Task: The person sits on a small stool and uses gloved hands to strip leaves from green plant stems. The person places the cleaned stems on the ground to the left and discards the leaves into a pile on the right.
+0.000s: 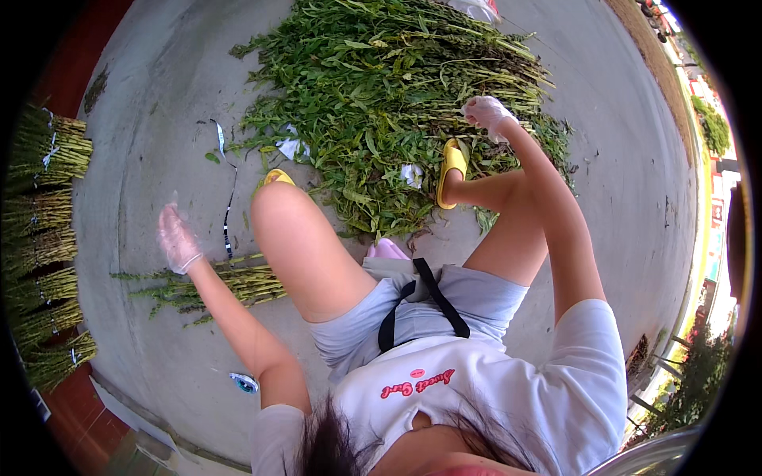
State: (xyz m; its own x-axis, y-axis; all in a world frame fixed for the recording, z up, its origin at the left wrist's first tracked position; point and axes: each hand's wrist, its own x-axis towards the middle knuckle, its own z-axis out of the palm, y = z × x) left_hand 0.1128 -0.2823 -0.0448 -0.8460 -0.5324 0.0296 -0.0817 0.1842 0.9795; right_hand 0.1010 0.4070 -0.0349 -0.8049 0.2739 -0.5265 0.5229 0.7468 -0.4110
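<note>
My left hand [178, 238], in a clear plastic glove, is held out over the concrete floor with its fingers extended and nothing seen in it. Just below it lies a small bundle of green leafy stalks [256, 282]. At the stem side of a large heap of cut leafy stalks [369, 101], my right hand [489, 118], gloved too, has its fingers curled; whether it pinches a stem cannot be told. Between my feet, more leaves cover the floor. A thin printed tape or strap [227, 208] lies right of my left hand.
Tied bundles of stalks [56, 238] stand in a row at the far left. A roll of tape [244, 383] lies by my left elbow. White scraps [411, 176] lie on the leaves. My yellow slippers [453, 169] touch the heap's near edge. Plants [684, 381] grow at the right.
</note>
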